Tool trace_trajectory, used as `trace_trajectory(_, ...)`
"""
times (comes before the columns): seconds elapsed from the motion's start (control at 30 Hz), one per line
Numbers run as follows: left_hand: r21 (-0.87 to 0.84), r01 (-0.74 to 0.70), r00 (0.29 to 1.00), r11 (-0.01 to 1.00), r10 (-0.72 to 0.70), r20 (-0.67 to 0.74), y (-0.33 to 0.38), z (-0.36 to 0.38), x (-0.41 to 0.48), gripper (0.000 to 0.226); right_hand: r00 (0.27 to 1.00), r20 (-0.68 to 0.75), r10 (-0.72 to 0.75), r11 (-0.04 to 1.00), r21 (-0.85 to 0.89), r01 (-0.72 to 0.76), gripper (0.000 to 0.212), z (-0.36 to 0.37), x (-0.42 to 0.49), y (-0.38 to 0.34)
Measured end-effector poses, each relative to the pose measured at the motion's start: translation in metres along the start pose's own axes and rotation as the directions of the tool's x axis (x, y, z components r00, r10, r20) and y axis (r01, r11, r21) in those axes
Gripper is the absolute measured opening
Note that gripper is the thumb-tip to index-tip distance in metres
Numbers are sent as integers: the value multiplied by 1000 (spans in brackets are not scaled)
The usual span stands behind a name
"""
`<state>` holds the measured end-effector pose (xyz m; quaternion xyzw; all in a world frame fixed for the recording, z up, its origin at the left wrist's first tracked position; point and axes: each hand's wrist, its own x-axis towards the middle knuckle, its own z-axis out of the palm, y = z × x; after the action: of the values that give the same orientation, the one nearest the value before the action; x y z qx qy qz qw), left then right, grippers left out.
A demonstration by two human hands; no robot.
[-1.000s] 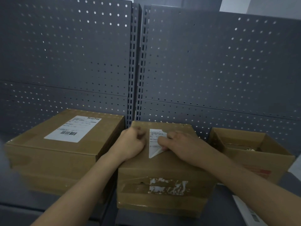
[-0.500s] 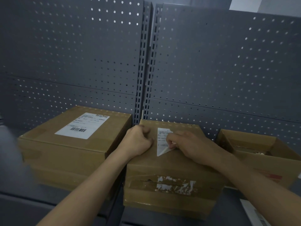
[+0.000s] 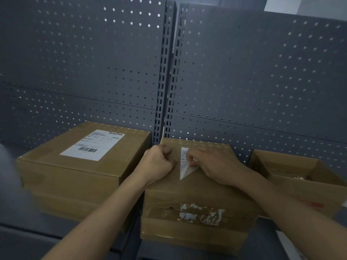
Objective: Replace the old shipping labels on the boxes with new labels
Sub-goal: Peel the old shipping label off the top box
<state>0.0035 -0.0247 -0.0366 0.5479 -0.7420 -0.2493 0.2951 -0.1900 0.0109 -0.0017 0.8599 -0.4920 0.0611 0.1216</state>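
Centre frame, on middle box [image 3: 197, 186] | old label [image 3: 184, 162] half-peeled, corner pinched by right hand [image 3: 214, 166] | left hand [image 3: 157, 164] fisted, bracing top | left box label [image 3: 93, 145] intact | likely early, no new label applied

Two grey perforated metal back panels [image 3: 262, 76] fill the view, joined by slotted uprights [image 3: 170, 72]. A dark shelf [image 3: 28, 239] runs below. Light is dim; pale wall [image 3: 304, 3] shows top right
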Motion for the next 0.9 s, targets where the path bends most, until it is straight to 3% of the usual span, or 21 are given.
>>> trace_trajectory(0.23, -13, -13, 1000, 1000, 13, 21, 1, -1, -2, 50, 984, 52, 168, 973, 150, -174, 8, 6, 11, 6)
trace_trajectory(0.4, -28, -20, 999, 999, 21, 28, 5, -1, -5, 38, 961, 77, 265, 890, 365, -274, 7, 10, 14, 11)
trace_trajectory(0.53, -20, -8, 999, 1000, 9, 35, 4, -1, -3, 45, 963, 115, 243, 766, 586, -263, 14, 2, 7, 16)
trace_trajectory(0.73, -32, -4, 999, 999, 6, 51, 2, 0, -1, 47, 971, 171, 164, 665, 708, -237, 25, -4, -3, 22)
trace_trajectory(0.8, -17, 10, 998, 1000, -9, 55, 0, 0, 1, 51, 967, 210, 144, 698, 671, -250, 30, -8, -3, 22)
trace_trajectory(0.9, -25, 26, 998, 999, -25, 49, -2, 2, 3, 53, 958, 249, 139, 847, 471, -245, 45, -10, -1, 17)
